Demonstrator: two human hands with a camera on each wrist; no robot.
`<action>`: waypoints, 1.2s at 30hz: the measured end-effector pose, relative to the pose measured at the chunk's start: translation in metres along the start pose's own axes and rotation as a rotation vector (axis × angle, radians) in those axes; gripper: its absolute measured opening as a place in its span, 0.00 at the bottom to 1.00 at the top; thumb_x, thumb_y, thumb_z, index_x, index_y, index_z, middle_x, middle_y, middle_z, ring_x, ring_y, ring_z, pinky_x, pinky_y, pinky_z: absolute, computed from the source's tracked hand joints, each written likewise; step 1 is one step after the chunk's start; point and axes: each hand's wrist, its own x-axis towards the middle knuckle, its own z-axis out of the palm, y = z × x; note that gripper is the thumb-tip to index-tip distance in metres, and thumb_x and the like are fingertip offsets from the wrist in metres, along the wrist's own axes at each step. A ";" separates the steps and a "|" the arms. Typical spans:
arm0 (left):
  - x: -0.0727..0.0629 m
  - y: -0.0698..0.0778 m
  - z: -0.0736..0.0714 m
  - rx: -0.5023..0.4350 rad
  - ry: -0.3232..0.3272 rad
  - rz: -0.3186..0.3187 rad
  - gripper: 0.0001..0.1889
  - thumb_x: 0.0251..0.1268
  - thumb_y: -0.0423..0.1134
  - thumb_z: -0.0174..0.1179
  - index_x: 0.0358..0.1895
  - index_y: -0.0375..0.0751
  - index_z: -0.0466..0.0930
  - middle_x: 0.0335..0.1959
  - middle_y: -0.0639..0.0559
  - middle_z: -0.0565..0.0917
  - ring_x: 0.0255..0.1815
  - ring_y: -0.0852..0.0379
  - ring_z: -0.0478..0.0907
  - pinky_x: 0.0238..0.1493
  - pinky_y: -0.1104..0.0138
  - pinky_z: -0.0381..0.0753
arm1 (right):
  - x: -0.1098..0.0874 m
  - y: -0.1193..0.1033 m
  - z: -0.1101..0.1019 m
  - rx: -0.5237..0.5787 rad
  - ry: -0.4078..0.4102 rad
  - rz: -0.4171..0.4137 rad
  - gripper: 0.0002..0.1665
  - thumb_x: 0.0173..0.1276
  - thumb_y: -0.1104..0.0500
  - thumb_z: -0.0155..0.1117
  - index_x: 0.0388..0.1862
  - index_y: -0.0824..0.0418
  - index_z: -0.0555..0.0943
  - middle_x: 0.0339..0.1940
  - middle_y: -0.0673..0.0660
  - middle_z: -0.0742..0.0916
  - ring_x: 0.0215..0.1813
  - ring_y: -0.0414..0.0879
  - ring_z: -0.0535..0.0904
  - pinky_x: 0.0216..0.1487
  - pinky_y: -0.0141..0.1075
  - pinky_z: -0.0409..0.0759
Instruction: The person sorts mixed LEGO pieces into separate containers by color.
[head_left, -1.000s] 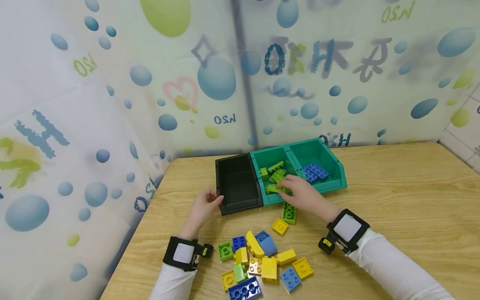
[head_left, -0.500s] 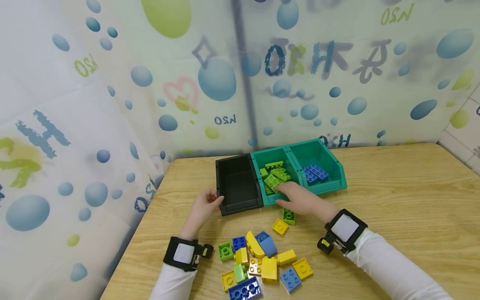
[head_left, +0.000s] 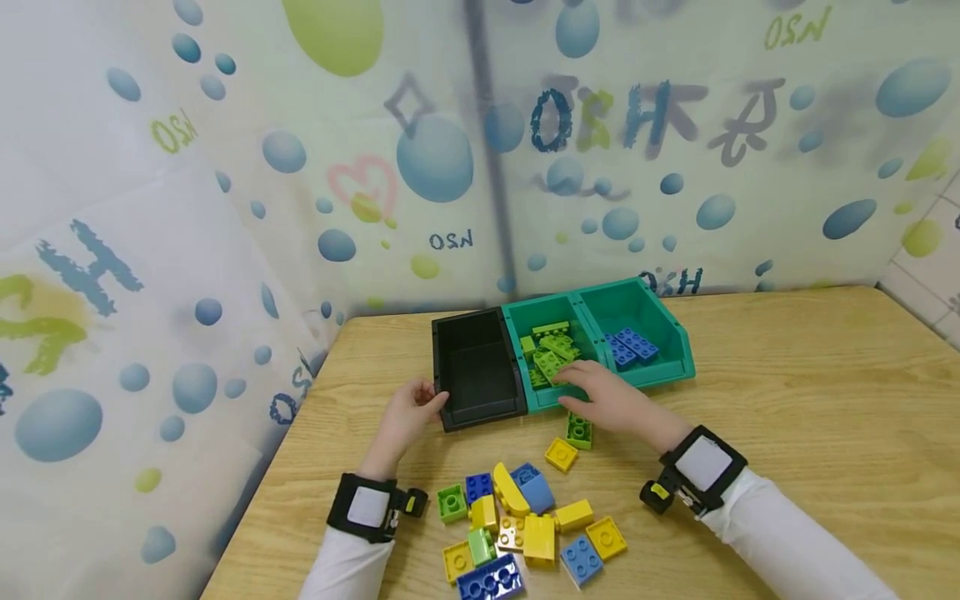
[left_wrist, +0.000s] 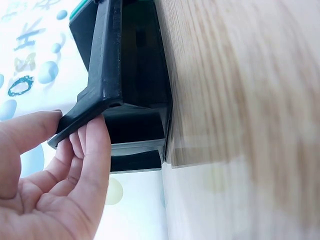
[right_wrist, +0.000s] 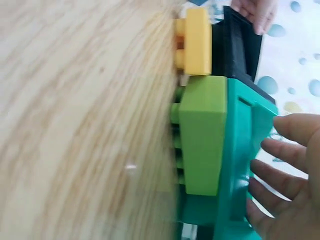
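Observation:
My left hand pinches the left rim of the black bin, thumb on top and fingers under the lip in the left wrist view. My right hand hovers over the front edge of the middle teal bin, fingers spread and relaxed with nothing held. Several lime-green toy bricks lie under its fingertips in that bin. In front of the bin, partly below my right hand, a green brick sits studs-down in the right wrist view, beside a yellow brick.
The right teal bin holds blue bricks. Nearer on the wooden table lies a loose group of yellow, blue and green bricks, among them a yellow block and a dark blue brick. A patterned curtain hangs behind.
My right hand has let go of a lime-green brick, which now lies in the middle bin, and has since shifted slightly. My left hand stays at the black bin's rim.

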 end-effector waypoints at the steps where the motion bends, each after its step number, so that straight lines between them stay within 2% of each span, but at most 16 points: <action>1: 0.000 0.000 0.000 0.001 0.001 0.001 0.08 0.65 0.37 0.59 0.34 0.35 0.72 0.29 0.46 0.73 0.30 0.55 0.78 0.36 0.62 0.85 | -0.002 0.001 -0.001 0.014 0.023 -0.005 0.20 0.70 0.56 0.57 0.57 0.64 0.77 0.57 0.62 0.79 0.59 0.57 0.73 0.58 0.51 0.75; 7: 0.000 0.000 0.001 0.009 0.013 0.008 0.09 0.65 0.37 0.60 0.35 0.35 0.72 0.29 0.46 0.74 0.28 0.56 0.78 0.35 0.63 0.85 | -0.014 0.004 -0.009 0.115 0.130 -0.010 0.14 0.69 0.59 0.58 0.50 0.62 0.80 0.52 0.60 0.80 0.55 0.56 0.76 0.53 0.50 0.78; 13: 0.000 -0.002 0.001 0.010 0.009 0.007 0.09 0.65 0.37 0.60 0.35 0.34 0.72 0.29 0.46 0.74 0.28 0.56 0.78 0.35 0.63 0.85 | -0.027 0.005 -0.010 0.164 0.149 -0.035 0.10 0.69 0.62 0.58 0.46 0.62 0.81 0.49 0.59 0.82 0.51 0.55 0.78 0.47 0.47 0.80; 19: 0.000 0.000 0.000 0.011 0.008 -0.005 0.09 0.65 0.37 0.60 0.35 0.35 0.73 0.30 0.47 0.74 0.30 0.56 0.78 0.37 0.63 0.85 | -0.036 0.003 -0.008 0.170 0.066 -0.014 0.11 0.69 0.62 0.57 0.47 0.62 0.81 0.48 0.57 0.82 0.50 0.52 0.78 0.46 0.41 0.81; 25: 0.000 0.000 0.000 0.009 0.005 -0.009 0.08 0.65 0.38 0.59 0.35 0.35 0.73 0.30 0.47 0.74 0.30 0.55 0.78 0.37 0.63 0.85 | -0.043 0.001 -0.004 0.136 -0.053 -0.024 0.13 0.68 0.60 0.58 0.49 0.62 0.81 0.52 0.58 0.81 0.54 0.55 0.76 0.53 0.48 0.79; 30: 0.000 0.000 0.000 -0.003 0.003 -0.008 0.09 0.65 0.37 0.59 0.36 0.35 0.73 0.30 0.47 0.73 0.30 0.55 0.77 0.38 0.62 0.85 | -0.045 0.000 0.002 0.059 -0.078 -0.045 0.13 0.67 0.59 0.61 0.50 0.59 0.81 0.54 0.57 0.80 0.56 0.54 0.74 0.55 0.49 0.77; 36: 0.001 0.000 0.001 0.014 0.003 -0.019 0.09 0.65 0.38 0.59 0.36 0.35 0.73 0.31 0.46 0.74 0.29 0.55 0.77 0.38 0.62 0.85 | -0.048 -0.002 0.004 0.026 -0.107 -0.041 0.13 0.65 0.59 0.63 0.49 0.57 0.82 0.53 0.55 0.80 0.56 0.52 0.72 0.55 0.47 0.77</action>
